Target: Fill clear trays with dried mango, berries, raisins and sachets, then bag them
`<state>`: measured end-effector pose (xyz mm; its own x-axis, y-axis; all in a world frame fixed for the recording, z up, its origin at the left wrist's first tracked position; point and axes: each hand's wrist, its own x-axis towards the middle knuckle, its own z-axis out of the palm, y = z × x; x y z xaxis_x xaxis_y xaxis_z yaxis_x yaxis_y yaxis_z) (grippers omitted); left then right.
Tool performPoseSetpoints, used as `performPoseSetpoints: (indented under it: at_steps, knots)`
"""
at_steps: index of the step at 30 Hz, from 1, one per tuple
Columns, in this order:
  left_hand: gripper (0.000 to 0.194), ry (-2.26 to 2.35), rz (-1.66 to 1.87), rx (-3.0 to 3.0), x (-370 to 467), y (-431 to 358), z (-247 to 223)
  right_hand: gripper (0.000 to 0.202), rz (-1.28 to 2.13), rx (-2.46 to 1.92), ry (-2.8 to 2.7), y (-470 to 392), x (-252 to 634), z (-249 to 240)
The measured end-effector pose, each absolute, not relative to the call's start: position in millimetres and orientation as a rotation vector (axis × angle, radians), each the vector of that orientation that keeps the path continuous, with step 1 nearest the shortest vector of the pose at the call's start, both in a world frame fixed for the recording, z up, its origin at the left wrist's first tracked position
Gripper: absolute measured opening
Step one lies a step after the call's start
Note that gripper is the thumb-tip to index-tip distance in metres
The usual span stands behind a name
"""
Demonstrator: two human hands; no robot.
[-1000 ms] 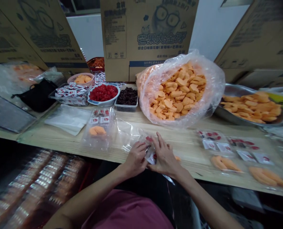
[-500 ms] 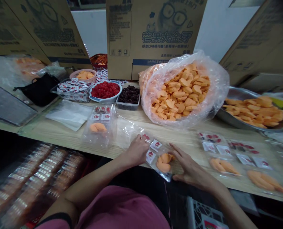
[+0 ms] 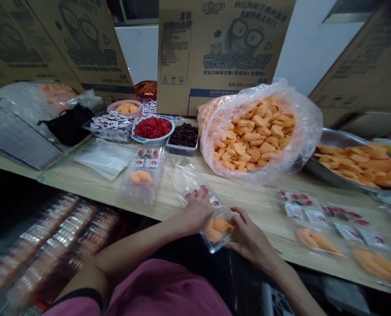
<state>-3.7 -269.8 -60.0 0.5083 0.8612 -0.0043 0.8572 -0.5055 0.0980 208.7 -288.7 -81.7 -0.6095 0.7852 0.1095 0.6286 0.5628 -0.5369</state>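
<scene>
A clear plastic pack (image 3: pixel 211 249) lies at the table's front edge, its lower end over the edge. It holds orange pieces (image 3: pixel 218 229), a small white packet (image 3: pixel 215 202) and red pieces near the top. My left hand (image 3: pixel 198 211) rests on the pack's middle, fingers bent over it, covering part of the packets. My right hand (image 3: pixel 248 232) is at the pack's right side, thumb and fingers around its edge near the orange pieces. A loose clear bag end (image 3: pixel 182 171) spreads beyond the pack.
Filled packs (image 3: pixel 141 177) lie left, others (image 3: pixel 317 241) right. Behind are a bowl of red pieces (image 3: pixel 152 127), a tub of dark pieces (image 3: pixel 183 135), a tray of sachets (image 3: pixel 112 120), a large bag of orange pieces (image 3: pixel 255 136) and a metal bowl (image 3: pixel 327 171). Cardboard boxes (image 3: pixel 222 52) stand behind.
The view has shifted slightly. My left hand has moved down over the packets, its fingers flatter. My right hand has closed in on the pack's right edge.
</scene>
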Motion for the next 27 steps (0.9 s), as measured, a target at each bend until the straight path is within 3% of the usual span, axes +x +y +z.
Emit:
performPoseSetpoints:
  at_steps: [4,10,16,21,24,27]
  knots:
    - [0.021,1.339,0.198,2.649,-3,-282,-60,0.043,0.516,-1.228,-2.394,-290,188,-92]
    - [0.018,1.165,0.360,2.567,-30,-280,-56,0.079,0.371,-1.116,-2.372,-278,172,-93]
    - [0.021,0.947,0.459,2.545,-35,-293,-57,0.035,0.418,-1.076,-2.343,-273,158,-97]
    - [0.020,0.918,0.447,2.548,-31,-310,-66,0.016,0.323,-1.278,-2.173,-278,129,-110]
    - [0.015,1.040,0.586,2.512,-44,-315,-69,0.011,0.322,-1.382,-2.160,-283,119,-107]
    - [0.010,1.454,0.904,2.243,-60,-321,-72,0.031,0.531,-1.336,-2.235,-282,127,-90]
